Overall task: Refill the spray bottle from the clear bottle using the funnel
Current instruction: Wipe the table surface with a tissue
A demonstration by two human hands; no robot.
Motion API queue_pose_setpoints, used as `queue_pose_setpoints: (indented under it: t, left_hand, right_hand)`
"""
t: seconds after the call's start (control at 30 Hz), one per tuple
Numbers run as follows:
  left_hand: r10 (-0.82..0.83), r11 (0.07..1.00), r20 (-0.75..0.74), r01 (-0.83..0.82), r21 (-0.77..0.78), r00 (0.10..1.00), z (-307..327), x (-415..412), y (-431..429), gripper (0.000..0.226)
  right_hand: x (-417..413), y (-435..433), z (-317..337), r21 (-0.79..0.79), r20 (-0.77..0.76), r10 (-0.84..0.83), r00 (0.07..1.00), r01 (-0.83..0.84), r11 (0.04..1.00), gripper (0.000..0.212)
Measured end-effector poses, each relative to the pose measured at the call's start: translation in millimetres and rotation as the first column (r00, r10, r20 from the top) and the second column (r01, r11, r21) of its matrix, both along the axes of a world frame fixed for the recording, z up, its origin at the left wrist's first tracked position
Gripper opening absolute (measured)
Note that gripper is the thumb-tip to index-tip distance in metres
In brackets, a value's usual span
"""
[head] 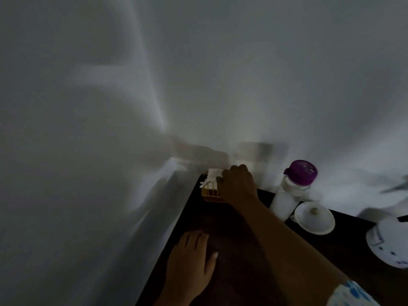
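The right arm's short sleeve is white with blue print.

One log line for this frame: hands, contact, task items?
right hand: at napkins in yellow holder, grip unclear | left hand: flat on table | spray bottle, funnel: not in view

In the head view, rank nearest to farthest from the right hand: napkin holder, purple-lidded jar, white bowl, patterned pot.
1. Napkin holder, at the right hand.
2. Purple-lidded jar, to its right.
3. White bowl, beside jar.
4. Patterned pot, right edge.
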State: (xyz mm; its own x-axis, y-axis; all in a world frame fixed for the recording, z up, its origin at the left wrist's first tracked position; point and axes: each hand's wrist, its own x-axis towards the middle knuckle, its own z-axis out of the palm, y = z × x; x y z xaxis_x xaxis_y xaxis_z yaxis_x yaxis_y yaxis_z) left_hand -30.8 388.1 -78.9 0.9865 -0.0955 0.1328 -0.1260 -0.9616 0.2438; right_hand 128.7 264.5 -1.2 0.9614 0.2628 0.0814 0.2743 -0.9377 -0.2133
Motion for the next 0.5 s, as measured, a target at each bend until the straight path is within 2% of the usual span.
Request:
queue_pose_setpoints:
  t: [0.07, 0.23, 0.33, 0.4, 0.5]
  left_hand:
    - [-0.01, 1.0, 0.005, 0.01, 0.002, 1.0, -0.7, 0.9, -1.9, 0.043]
    - [-0.004, 1.0, -0.002, 0.004, 0.002, 1.0, 0.0, 1.8, -5.1, 0.044]
    - [0.01, 1.0, 0.006, -0.01, -0.016, 1.0, 3.6, 1.6, -4.2, 0.045]
    - [0.01, 1.0, 0.014, -0.009, -0.029, 1.0, 4.8, 0.5, -3.8, 0.044]
    - [0.018, 0.999, 0.004, -0.017, -0.029, 1.0, 7.6, -2.6, -4.4, 0.044]
  right_hand:
    - [-0.1, 0.0, -3.8, 0.026, -0.044, -0.004, 0.999, 0.005, 1.0, 0.027]
    - [0.6, 0.0, 0.1, 0.102, -0.099, -0.019, 0.995, 0.03, 0.994, 0.028]
    - [0.4, -2.0, 5.4, 0.245, -0.092, -0.078, 0.993, 0.099, 0.964, 0.027]
    - [1.7, -5.1, 6.3, 0.375, -0.087, -0.162, 0.983, 0.183, 0.909, 0.024]
    - [2.5, -8.2, 6.4, 0.423, -0.128, -0.191, 0.973, 0.228, 0.877, 0.019]
